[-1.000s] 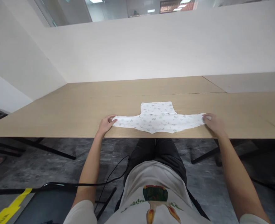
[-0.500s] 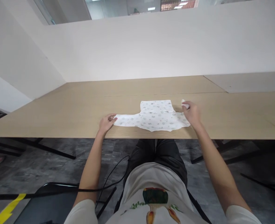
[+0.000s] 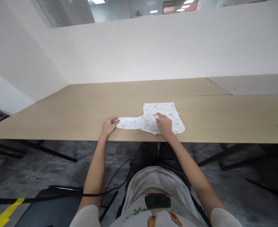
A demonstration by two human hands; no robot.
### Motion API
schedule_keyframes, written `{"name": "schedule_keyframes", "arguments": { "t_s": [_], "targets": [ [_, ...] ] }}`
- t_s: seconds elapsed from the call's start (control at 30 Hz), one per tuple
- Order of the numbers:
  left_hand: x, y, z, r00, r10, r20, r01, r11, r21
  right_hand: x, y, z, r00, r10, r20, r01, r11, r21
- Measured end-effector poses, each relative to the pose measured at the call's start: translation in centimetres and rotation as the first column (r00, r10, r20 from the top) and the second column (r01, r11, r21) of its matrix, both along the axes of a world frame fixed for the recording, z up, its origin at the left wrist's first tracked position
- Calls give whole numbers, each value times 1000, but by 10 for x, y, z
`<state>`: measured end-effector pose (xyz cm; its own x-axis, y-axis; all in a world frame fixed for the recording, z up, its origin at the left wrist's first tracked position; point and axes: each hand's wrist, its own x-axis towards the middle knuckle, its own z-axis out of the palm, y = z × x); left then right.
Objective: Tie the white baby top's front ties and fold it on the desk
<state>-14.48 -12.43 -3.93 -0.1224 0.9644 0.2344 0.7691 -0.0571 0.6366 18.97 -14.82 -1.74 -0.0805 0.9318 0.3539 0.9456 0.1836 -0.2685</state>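
A small white printed shirt (image 3: 150,108) lies flat at the table's front edge, its body on the right and one long sleeve (image 3: 130,123) stretched out to the left. The end of that sleeve is pinched between the thumb and fingers of my left hand (image 3: 109,126). My right hand (image 3: 164,124) is on the middle of the shirt, fingers closed on the cloth of the other sleeve, which lies folded over the body. Part of the fold is hidden under this hand.
The light wooden table (image 3: 87,104) runs back to a white wall (image 3: 134,53). A black chair (image 3: 51,205) stands at lower left, with a black cable (image 3: 116,186) hanging beside my legs. Dark table legs (image 3: 224,154) show below the edge.
My right hand has moved left from beyond the shirt's right side to its middle, bringing the right sleeve over the body. My left hand stays at the left sleeve's end.
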Motion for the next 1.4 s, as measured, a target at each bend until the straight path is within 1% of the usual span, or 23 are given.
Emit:
{"name": "schedule_keyframes", "arguments": {
  "t_s": [0.13, 0.17, 0.23, 0.3, 0.37, 0.4, 0.47, 0.5, 0.57, 0.63, 0.7, 0.73, 0.77, 0.83, 0.93, 1.0, 1.07, 1.13, 1.2, 1.23, 1.33, 1.37, 1.4],
  "targets": [
    [1, -1, 2, 1000, 10, -6, -10, 1000, -2, -8, -9, 0, 999, 54, -10, -54, 998, -14],
    [1, -2, 2, 1000, 12, -8, -12, 1000, -2, -11, -18, 1, 996, 85, -36, -85, 996, -8],
    [1, -3, 2, 1000, 11, 7, -11, 1000, 2, -15, -45, 3, 972, 197, -130, -193, 980, 47],
    [4, -3, 2, 996, 1, 88, -2, 1000, 10, -17, -84, 4, 894, 372, -249, -339, 926, 166],
    [13, -2, 5, 973, 3, 230, -12, 999, 38, -17, -125, 1, 793, 500, -349, -422, 863, 276],
    [20, -1, 9, 955, 7, 298, -25, 998, 59, -17, -143, -1, 751, 537, -385, -441, 841, 313],
    [42, 3, 19, 928, -2, 374, -46, 992, 120, -17, -169, -9, 708, 550, -442, -443, 834, 329],
    [57, 6, 26, 927, -25, 374, -37, 987, 158, -16, -177, -13, 701, 545, -460, -441, 838, 322],
    [94, 11, 41, 939, -119, 323, 39, 969, 244, -15, -184, -20, 699, 530, -479, -443, 848, 292],
    [136, 13, 54, 948, -229, 221, 152, 936, 318, -12, -185, -24, 699, 523, -487, -450, 852, 268],
    [179, 12, 62, 942, -314, 114, 252, 892, 376, -8, -186, -24, 699, 517, -494, -444, 855, 268],
    [200, 10, 63, 936, -345, 65, 298, 878, 374, -6, -187, -24, 699, 514, -497, -432, 858, 278],
    [219, 7, 62, 931, -366, 13, 337, 872, 355, -4, -188, -23, 701, 508, -501, -416, 862, 291],
    [251, -1, 54, 910, -395, -124, 414, 868, 273, 1, -191, -23, 709, 488, -508, -374, 872, 315],
    [282, -10, 34, 828, -425, -366, 502, 853, 145, 8, -193, -25, 729, 460, -507, -333, 885, 325],
    [291, -13, 22, 768, -422, -481, 529, 842, 106, 10, -192, -27, 738, 458, -495, -333, 886, 324],
    [295, -13, 15, 745, -401, -533, 529, 842, 106, 11, -190, -29, 743, 464, -483, -342, 883, 322],
    [294, -13, 13, 750, -390, -534, 523, 844, 118, 9, -190, -31, 747, 466, -474, -347, 882, 320],
    [291, -15, 13, 740, -437, -511, 558, 823, 104, 5, -192, -31, 747, 469, -471, -354, 880, 316],
    [288, -17, 14, 721, -484, -495, 597, 797, 89, 4, -193, -30, 745, 472, -471, -359, 879, 313],
    [267, -29, 16, 640, -641, -423, 731, 678, 79, 11, -189, -31, 754, 471, -457, -360, 879, 312],
    [255, -33, 16, 633, -667, -393, 751, 652, 103, 18, -185, -31, 770, 461, -442, -344, 882, 321],
    [242, -37, 15, 643, -675, -362, 753, 644, 137, 29, -178, -32, 793, 442, -419, -314, 886, 340]
  ]
}}
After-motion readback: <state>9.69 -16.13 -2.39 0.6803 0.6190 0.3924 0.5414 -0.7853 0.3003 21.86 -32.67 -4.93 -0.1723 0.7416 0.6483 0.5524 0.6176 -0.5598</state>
